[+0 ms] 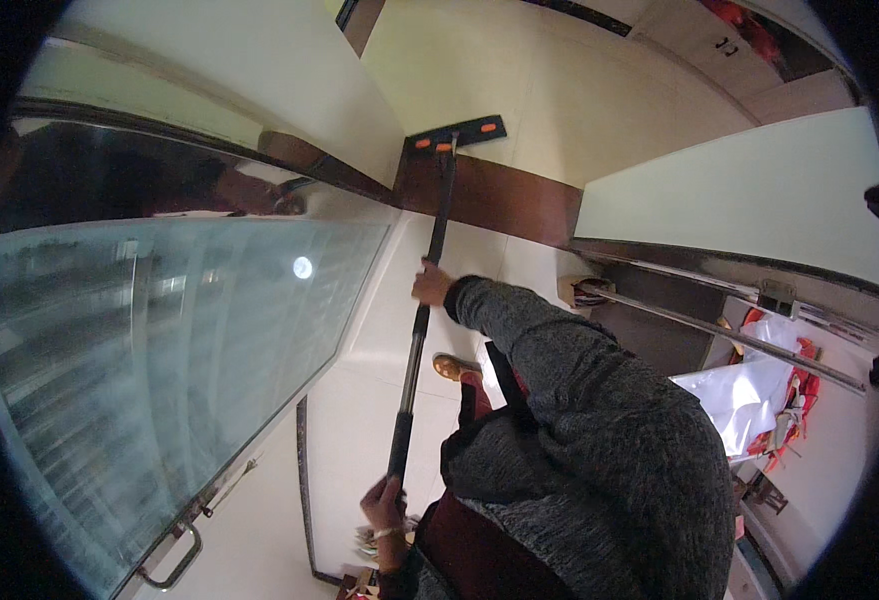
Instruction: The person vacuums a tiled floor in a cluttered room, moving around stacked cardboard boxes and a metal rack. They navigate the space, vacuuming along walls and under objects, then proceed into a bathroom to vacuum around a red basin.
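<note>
A flat mop with a telescopic pole (412, 367) runs up the middle of the view. Near the pole's lower end, my left hand (387, 506), with a band at the wrist, is closed around the black grip. My right hand (432, 283) grasps the pole higher up, its arm in a dark grey sleeve (559, 330) reaching across from the right. Farthest from me, the black mop head (477, 133) with orange tabs lies flat at the far edge of a brown threshold (492, 193). Its underside is hidden.
A glass panel (184, 315) with a metal handle (180, 562) stands on the left. Pale floor (544, 97) extends beyond the threshold, beside a white panel (739, 180). A metal rod (732, 337) and a clear plastic sheet (747, 405) are at right. My shoe (450, 367) rests on white floor.
</note>
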Motion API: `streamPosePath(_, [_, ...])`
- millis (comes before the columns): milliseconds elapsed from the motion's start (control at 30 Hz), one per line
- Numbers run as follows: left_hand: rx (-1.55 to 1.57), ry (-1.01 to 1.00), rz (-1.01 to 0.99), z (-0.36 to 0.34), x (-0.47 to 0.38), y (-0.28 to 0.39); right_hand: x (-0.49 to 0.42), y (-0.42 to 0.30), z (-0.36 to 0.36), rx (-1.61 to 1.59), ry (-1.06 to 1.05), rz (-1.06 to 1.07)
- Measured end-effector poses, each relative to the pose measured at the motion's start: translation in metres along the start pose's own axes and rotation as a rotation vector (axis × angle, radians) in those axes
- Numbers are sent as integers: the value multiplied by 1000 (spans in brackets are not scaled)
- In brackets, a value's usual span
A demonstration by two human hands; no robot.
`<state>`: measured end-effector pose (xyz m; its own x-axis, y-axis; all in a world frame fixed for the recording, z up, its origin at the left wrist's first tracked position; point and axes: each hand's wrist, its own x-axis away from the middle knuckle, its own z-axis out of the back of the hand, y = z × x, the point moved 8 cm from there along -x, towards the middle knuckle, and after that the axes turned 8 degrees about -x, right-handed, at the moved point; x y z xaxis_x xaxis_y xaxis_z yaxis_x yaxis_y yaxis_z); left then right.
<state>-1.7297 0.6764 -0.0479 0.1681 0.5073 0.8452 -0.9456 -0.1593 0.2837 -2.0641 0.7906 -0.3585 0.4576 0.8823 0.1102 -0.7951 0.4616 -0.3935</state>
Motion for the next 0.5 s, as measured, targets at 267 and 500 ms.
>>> streamPosePath(267, [23,6,-154,27,-7,-7,4,-10,33,-59,143,159])
streamPosePath(500, [-30,150,8,151,87,-39,33,-185,9,-383,-121,228])
